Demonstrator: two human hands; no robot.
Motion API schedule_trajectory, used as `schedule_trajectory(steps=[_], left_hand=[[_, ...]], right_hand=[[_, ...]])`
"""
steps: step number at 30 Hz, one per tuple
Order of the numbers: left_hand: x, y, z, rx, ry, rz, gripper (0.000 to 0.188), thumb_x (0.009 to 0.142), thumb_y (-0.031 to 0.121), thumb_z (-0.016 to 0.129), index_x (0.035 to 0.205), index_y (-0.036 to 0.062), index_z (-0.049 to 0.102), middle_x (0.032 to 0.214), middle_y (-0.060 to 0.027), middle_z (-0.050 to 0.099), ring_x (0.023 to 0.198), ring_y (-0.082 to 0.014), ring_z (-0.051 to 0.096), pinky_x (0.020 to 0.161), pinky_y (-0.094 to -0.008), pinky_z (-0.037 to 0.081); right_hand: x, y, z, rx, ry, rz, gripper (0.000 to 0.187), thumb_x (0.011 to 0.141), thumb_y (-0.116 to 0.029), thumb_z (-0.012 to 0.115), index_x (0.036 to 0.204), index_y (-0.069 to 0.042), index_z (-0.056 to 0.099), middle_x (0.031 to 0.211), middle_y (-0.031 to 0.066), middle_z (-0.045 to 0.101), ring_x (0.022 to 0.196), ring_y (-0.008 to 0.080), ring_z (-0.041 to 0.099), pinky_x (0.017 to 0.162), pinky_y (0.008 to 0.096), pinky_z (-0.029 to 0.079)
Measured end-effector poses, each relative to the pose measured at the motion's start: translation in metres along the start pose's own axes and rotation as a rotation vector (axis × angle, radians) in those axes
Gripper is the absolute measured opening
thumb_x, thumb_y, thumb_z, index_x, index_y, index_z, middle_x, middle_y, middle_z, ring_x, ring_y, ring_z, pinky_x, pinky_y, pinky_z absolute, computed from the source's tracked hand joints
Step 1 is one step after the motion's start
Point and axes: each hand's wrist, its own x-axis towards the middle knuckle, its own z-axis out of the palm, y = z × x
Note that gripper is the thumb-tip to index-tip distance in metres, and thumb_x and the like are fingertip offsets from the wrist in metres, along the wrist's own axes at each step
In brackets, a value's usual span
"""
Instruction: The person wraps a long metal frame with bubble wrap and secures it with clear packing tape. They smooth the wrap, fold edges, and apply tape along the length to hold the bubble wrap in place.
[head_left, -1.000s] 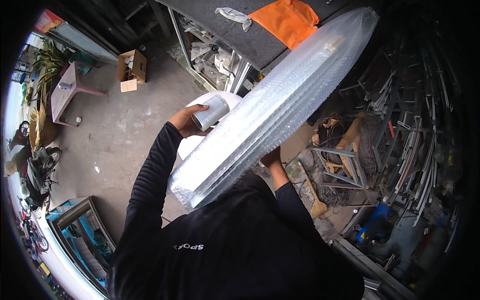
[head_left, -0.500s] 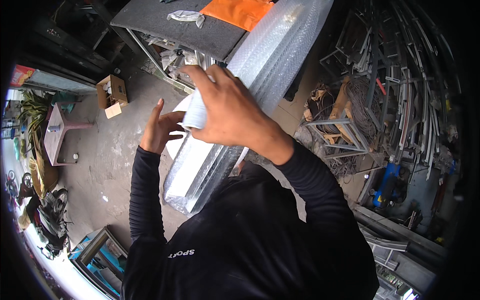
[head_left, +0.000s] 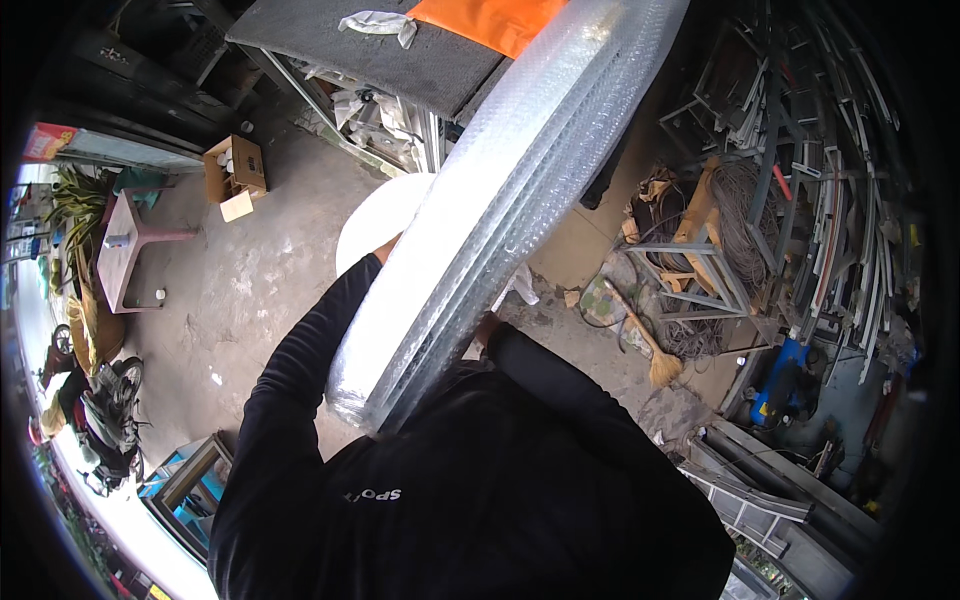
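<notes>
A long bundle (head_left: 480,210) wrapped in bubble wrap and clear film slants from just before my chest up past the dark table. Grey-white strips show through the wrap. My left hand (head_left: 386,249) reaches beneath its left side, with only a bit of the back of the hand showing and the fingers hidden. On the other side, my right hand (head_left: 487,328) is tucked under the bundle and mostly covered by it. A white round flat thing (head_left: 375,215) shows below the bundle, beside my left hand. Whatever the hands hold underneath is out of sight.
Ahead stands a table with a dark grey top (head_left: 340,65), carrying an orange sheet (head_left: 475,22) and a white cloth (head_left: 380,24). A cardboard box (head_left: 236,170) and a pink table (head_left: 125,250) are left. On the right lie a broom (head_left: 655,355), a metal frame (head_left: 690,280) and many metal bars (head_left: 840,230).
Both hands have gone from above the bundle to beneath it, one on each side. The roll of clear film they handled on top is now hidden.
</notes>
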Motion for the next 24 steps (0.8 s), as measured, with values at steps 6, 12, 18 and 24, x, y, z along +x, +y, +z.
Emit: schedule_trajectory(steps=[6, 12, 18, 24], left_hand=[[-0.083, 0.098, -0.021, -0.17, 0.206, 0.243, 0.106, 0.08, 0.026, 0.102, 0.159, -0.0171, 0.045, 0.139, -0.0333, 0.071, 0.113, -0.0408, 0.081, 0.104, -0.0511, 0.067], [-0.134, 0.145, 0.018, 0.222, 0.169, 0.391, 0.095, 0.082, 0.024, 0.099, 0.156, -0.0141, 0.054, 0.137, -0.0255, 0.073, 0.12, -0.036, 0.076, 0.112, -0.0433, 0.058], [-0.115, 0.136, 0.025, -0.221, 0.18, 0.336, 0.122, 0.104, 0.096, 0.035, 0.158, -0.0102, 0.058, 0.14, -0.0279, 0.075, 0.126, -0.0359, 0.077, 0.114, -0.0467, 0.058], [-0.06, 0.067, 0.045, 0.173, 0.074, 0.218, 0.097, 0.12, 0.074, 0.035, 0.173, -0.0058, 0.042, 0.166, -0.0228, 0.06, 0.147, -0.0308, 0.063, 0.127, -0.0413, 0.048]], right_hand=[[0.074, 0.033, -0.163, 0.678, 0.397, 0.686, 0.07, 0.096, -0.012, 0.084, 0.157, 0.003, 0.053, 0.146, 0.0218, 0.06, 0.152, 0.0331, 0.053, 0.129, 0.0477, 0.041], [0.233, -0.098, -0.363, 0.404, 0.252, 0.003, 0.12, 0.081, -0.04, 0.103, 0.169, 0.005, 0.035, 0.149, 0.0255, 0.059, 0.142, 0.0396, 0.058, 0.122, 0.0544, 0.045], [0.314, -0.142, -0.383, 0.323, 0.054, -0.13, 0.124, 0.058, -0.026, 0.103, 0.163, 0.006, 0.044, 0.132, 0.0314, 0.067, 0.126, 0.0507, 0.068, 0.117, 0.0573, 0.053], [0.143, -0.057, -0.462, 0.285, -0.137, 0.348, 0.12, 0.059, -0.018, 0.099, 0.164, -0.004, 0.045, 0.149, 0.0264, 0.061, 0.137, 0.0472, 0.065, 0.114, 0.0562, 0.056]])
